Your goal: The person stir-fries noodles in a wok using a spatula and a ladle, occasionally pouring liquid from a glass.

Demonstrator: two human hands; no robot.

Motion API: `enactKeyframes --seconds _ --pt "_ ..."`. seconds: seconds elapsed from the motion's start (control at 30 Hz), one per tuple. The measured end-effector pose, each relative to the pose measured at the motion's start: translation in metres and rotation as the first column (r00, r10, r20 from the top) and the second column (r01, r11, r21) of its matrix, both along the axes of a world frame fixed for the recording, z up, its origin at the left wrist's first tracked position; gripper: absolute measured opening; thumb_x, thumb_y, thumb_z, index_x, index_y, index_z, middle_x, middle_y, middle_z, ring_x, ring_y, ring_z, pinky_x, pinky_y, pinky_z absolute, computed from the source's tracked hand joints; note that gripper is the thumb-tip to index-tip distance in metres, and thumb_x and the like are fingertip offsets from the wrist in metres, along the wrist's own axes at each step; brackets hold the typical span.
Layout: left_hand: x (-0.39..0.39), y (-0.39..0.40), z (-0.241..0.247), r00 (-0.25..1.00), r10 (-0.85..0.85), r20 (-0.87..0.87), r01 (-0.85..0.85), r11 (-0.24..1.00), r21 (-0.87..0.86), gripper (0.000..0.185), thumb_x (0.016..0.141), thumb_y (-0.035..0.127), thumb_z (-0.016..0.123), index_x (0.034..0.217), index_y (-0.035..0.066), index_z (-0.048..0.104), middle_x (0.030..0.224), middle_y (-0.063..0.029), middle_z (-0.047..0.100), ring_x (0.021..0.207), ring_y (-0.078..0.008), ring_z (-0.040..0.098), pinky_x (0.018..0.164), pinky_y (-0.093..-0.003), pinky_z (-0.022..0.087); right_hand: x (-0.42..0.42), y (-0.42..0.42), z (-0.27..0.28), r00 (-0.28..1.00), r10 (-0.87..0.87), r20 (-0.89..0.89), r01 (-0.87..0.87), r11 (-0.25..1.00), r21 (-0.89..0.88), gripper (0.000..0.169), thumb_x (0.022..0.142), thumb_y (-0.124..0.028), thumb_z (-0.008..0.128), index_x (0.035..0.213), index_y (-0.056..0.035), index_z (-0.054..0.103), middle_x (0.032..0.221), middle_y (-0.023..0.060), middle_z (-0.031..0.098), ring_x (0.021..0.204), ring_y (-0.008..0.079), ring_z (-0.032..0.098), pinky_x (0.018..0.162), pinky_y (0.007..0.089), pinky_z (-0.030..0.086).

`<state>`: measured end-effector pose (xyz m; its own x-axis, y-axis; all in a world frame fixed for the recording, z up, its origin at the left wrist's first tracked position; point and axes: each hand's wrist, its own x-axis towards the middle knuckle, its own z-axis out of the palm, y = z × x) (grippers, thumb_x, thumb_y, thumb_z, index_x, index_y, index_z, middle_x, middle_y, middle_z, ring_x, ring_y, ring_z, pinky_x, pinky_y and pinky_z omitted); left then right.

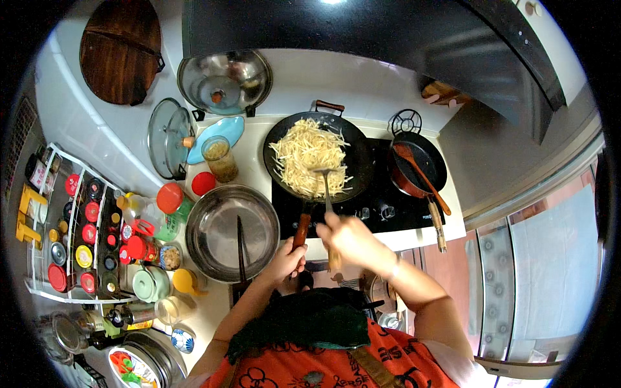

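Observation:
My left hand (291, 259) grips the wooden handle (302, 233) of a black wok (356, 167), which stands on the left part of the black glass cooktop (388, 212). A heap of pale yellow shreds, looking like potato (310, 150), fills much of the wok. My right hand (353, 241), blurred by motion, holds a metal spatula (327, 191) with a wooden grip. Its blade rests against the near part of the heap. Left of the wok handle sits a wide steel basin (208, 237), with dark chopsticks (240, 247) leaning over its near rim.
A small pot (432, 155) with a wooden spoon (422, 179) across it stands at right. Glass lids (170, 138), a blue dish (228, 131) and a jar (220, 160) crowd the back left. A seasoning rack (73, 233) lines the left. The range hood (339, 29) hangs above.

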<state>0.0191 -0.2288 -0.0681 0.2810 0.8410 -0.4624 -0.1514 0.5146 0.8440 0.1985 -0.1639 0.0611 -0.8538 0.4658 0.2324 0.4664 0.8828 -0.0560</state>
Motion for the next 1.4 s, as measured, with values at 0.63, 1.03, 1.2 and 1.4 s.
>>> enactKeyframes --seconds 0.63,1.03,1.2,1.4 --pt "0.001 0.005 0.009 0.998 -0.041 -0.05 0.04 0.999 -0.027 0.022 0.094 0.022 0.049 0.108 0.007 0.041 0.07 -0.001 0.049 0.052 -0.0092 0.049 0.041 -0.0241 0.036 0.067 0.104 0.085 0.976 0.149 -0.159 -0.196 0.917 -0.348 0.01 0.072 -0.005 0.067 0.077 -0.0035 0.058 0.072 0.0131 0.056 0.066 0.0318 0.058 0.06 0.0388 0.048" --pt "-0.005 0.003 -0.002 0.999 -0.048 -0.02 0.048 0.999 0.013 0.024 0.093 0.024 0.051 0.106 0.006 0.041 0.069 -0.0006 0.049 0.051 -0.0085 0.049 0.041 -0.0238 0.036 0.095 0.196 0.089 0.641 -0.54 -0.545 0.555 0.817 -0.156 0.035 0.082 -0.025 0.072 0.069 0.0039 0.058 0.059 0.0111 0.062 0.054 0.0172 0.06 0.053 0.0322 0.047" --pt "0.0 0.003 0.002 0.998 -0.053 -0.04 0.054 0.998 0.03 0.023 0.094 0.023 0.05 0.106 0.006 0.041 0.068 -0.0012 0.049 0.051 -0.0088 0.049 0.04 -0.0241 0.036 0.136 0.25 -0.01 0.263 -0.743 -0.615 0.16 0.662 -0.732 0.023 0.086 -0.017 0.066 0.078 0.0023 0.056 0.072 0.0113 0.064 0.062 0.0212 0.067 0.057 0.0316 0.056" --pt "-0.001 0.006 -0.004 0.998 -0.057 -0.028 0.058 0.998 0.008 0.022 0.093 0.021 0.049 0.107 0.006 0.04 0.068 -0.0016 0.049 0.05 -0.0092 0.049 0.04 -0.024 0.036 0.103 0.161 -0.051 0.36 -0.593 -0.72 -0.07 0.753 -0.655 0.014 0.09 -0.003 0.057 0.076 -0.003 0.056 0.074 0.0014 0.059 0.068 0.0116 0.063 0.061 0.0277 0.057"
